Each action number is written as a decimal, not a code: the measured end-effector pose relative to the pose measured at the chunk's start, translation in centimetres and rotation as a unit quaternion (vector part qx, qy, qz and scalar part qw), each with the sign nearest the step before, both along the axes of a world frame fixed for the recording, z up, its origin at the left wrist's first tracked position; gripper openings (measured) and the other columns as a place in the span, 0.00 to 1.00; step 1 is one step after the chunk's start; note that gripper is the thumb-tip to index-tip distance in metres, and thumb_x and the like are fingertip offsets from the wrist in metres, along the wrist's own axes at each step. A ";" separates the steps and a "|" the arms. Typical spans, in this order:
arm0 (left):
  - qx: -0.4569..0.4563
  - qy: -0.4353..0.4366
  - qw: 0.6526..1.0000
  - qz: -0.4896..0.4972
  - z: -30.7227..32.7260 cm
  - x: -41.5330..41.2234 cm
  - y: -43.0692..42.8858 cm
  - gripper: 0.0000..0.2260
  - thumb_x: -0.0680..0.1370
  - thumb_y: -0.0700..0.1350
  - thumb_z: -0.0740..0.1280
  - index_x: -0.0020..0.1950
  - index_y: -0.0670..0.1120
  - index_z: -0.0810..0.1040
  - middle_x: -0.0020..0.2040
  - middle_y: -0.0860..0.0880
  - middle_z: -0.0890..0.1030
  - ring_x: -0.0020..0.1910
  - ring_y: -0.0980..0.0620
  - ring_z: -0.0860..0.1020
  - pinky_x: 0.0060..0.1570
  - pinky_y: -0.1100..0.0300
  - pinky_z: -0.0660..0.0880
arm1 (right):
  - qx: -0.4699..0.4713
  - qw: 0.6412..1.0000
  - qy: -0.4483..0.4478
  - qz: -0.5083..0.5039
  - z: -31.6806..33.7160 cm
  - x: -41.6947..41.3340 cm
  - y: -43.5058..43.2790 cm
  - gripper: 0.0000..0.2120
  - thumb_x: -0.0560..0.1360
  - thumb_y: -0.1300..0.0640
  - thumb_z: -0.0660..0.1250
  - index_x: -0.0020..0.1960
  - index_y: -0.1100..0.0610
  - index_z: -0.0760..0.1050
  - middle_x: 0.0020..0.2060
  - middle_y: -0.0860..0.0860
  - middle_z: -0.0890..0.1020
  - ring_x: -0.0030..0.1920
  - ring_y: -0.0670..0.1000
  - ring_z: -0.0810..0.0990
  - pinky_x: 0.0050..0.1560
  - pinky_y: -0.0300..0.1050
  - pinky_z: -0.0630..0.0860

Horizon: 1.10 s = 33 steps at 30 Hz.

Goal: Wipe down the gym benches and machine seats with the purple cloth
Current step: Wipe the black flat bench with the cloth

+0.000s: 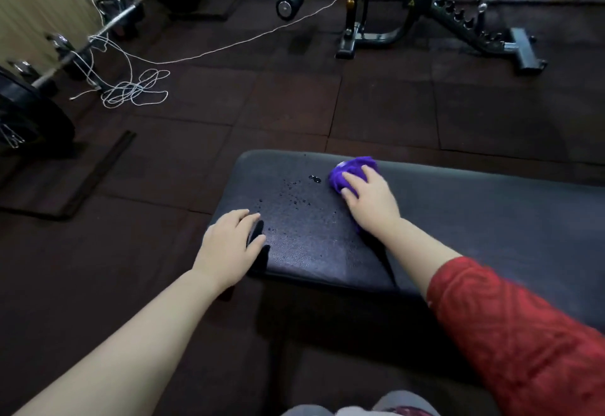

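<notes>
Left hand (229, 245) is lying flat, fingers relaxed, on the near left corner of one bench (474, 219). Droplets (296, 201) are sitting between the two hands. Right hand (371, 201) is grasping one bunched cloth (352, 170), pressing it against the pad's far edge. A second bench (425, 6) is standing far right.

bench (491, 219): right end cut off | purple cloth (342, 175): mostly under right hand (370, 199)
</notes>
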State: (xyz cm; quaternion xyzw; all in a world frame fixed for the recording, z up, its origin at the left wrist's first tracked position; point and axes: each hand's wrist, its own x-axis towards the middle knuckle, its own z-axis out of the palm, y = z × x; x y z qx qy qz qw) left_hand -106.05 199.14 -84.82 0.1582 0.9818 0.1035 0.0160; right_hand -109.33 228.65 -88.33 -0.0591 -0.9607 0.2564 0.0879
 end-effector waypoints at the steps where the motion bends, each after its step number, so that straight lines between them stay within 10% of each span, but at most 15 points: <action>1: 0.002 -0.001 1.000 0.010 -0.1 -0.1 -0.1 0.23 0.78 0.56 0.62 0.70 0.49 0.72 0.69 0.49 0.71 0.70 0.49 0.66 0.66 0.51 0.64 | 0.005 0.999 -0.003 0.052 -0.2 1.4 -1.6 0.18 0.75 0.50 0.66 0.64 0.50 0.76 0.69 0.61 0.69 0.68 0.62 0.67 0.68 0.50 0.64; 12: 0.037 -0.043 0.997 0.043 -1.1 1.0 -1.9 0.28 0.76 0.62 0.54 0.73 0.50 0.68 0.73 0.49 0.67 0.73 0.49 0.62 0.69 0.50 0.61 | 0.055 0.899 -0.027 0.434 0.9 7.3 -2.3 0.18 0.78 0.52 0.55 0.65 0.47 0.74 0.71 0.58 0.67 0.69 0.57 0.68 0.69 0.43 0.63; 25: 0.077 -0.068 0.981 0.164 -1.2 3.9 -1.1 0.24 0.80 0.55 0.60 0.75 0.49 0.64 0.75 0.49 0.63 0.74 0.50 0.59 0.70 0.52 0.61 | -0.017 0.998 -0.018 0.062 -0.2 -7.2 -0.3 0.18 0.74 0.63 0.64 0.63 0.53 0.77 0.66 0.62 0.70 0.65 0.63 0.69 0.65 0.47 0.65; 33: 0.123 -0.085 0.971 0.189 -1.0 4.3 -0.8 0.21 0.82 0.51 0.57 0.75 0.47 0.64 0.74 0.48 0.65 0.73 0.51 0.62 0.71 0.54 0.61 | 0.013 0.906 0.009 0.423 0.6 4.6 -5.2 0.17 0.75 0.46 0.63 0.60 0.49 0.79 0.63 0.60 0.75 0.61 0.61 0.74 0.65 0.47 0.64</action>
